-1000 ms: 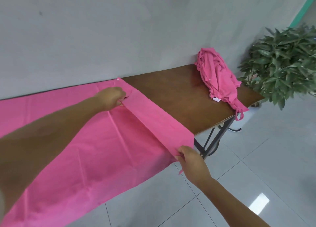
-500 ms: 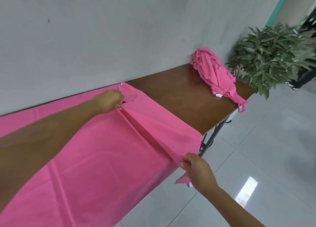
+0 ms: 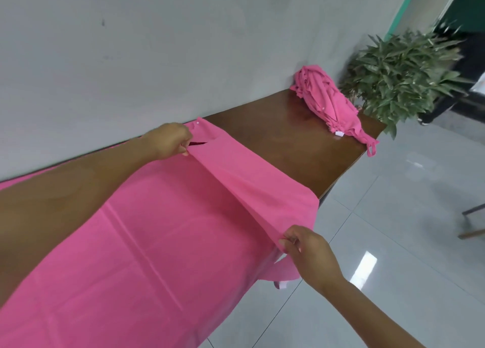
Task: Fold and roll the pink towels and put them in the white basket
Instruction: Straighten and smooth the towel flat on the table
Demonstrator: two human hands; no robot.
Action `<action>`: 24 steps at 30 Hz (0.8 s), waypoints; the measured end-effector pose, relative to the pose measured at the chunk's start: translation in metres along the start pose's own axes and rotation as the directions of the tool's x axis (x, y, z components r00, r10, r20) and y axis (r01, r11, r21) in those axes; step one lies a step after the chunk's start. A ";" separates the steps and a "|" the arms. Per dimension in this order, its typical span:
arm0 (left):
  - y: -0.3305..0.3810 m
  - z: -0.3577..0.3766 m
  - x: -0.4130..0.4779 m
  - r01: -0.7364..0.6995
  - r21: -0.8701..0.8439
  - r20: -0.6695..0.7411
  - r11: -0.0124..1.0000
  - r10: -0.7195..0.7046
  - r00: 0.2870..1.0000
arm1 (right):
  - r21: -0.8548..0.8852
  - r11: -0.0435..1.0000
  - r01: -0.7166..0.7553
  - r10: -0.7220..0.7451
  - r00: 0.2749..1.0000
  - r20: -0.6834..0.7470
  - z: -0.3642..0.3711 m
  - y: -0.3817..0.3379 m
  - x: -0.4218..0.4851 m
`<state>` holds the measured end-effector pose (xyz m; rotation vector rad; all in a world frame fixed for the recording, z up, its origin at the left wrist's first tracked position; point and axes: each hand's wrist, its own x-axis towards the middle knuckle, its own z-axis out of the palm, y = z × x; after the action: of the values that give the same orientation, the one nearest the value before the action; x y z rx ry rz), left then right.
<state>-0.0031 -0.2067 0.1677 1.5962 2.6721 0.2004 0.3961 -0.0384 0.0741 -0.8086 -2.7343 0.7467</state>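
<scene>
the large pink towel (image 3: 157, 242) lies spread across the brown wooden table (image 3: 275, 143), its near edge hanging over the table's front side. the left hand (image 3: 168, 143) is at the towel's far edge, close to the grey wall (image 3: 183, 46); its fingers are curled and pinch the cloth. the right hand (image 3: 309, 253) is at the near edge, just off the table front; its thumb and fingers pinch the cloth there. between the two hands the towel rises in a taut ridge (the strip to the right of the ridge rests on the tabletop). a heap of pink towels (image 3: 328, 101) lies at the table's far right end, against the wall, well apart from both hands. a leafy green plant (image 3: 401, 69) stands just beyond that end, above the pale tiled floor (image 3: 380, 229).
</scene>
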 end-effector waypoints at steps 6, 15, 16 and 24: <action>-0.001 -0.028 -0.049 0.045 0.044 -0.050 0.998 -0.043 0.998 | 0.034 0.997 0.063 -0.064 0.998 0.018 0.001 -0.027 -0.029; 0.013 -0.062 -0.142 0.171 0.124 -0.091 0.977 -0.160 0.983 | 0.148 0.969 0.199 -0.211 0.975 0.071 0.000 -0.061 -0.088; 0.015 -0.065 -0.153 0.188 0.133 -0.093 0.973 -0.176 0.980 | 0.159 0.964 0.213 -0.227 0.971 0.079 0.002 -0.063 -0.094; 0.023 -0.086 -0.245 0.320 0.178 -0.132 0.930 -0.300 0.945 | 0.290 0.908 0.300 -0.350 0.927 0.136 0.023 -0.091 -0.146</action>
<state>0.1265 -0.4190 0.2442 1.2018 3.0607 0.0086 0.4685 -0.1942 0.0956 -0.2227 -2.7369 1.1243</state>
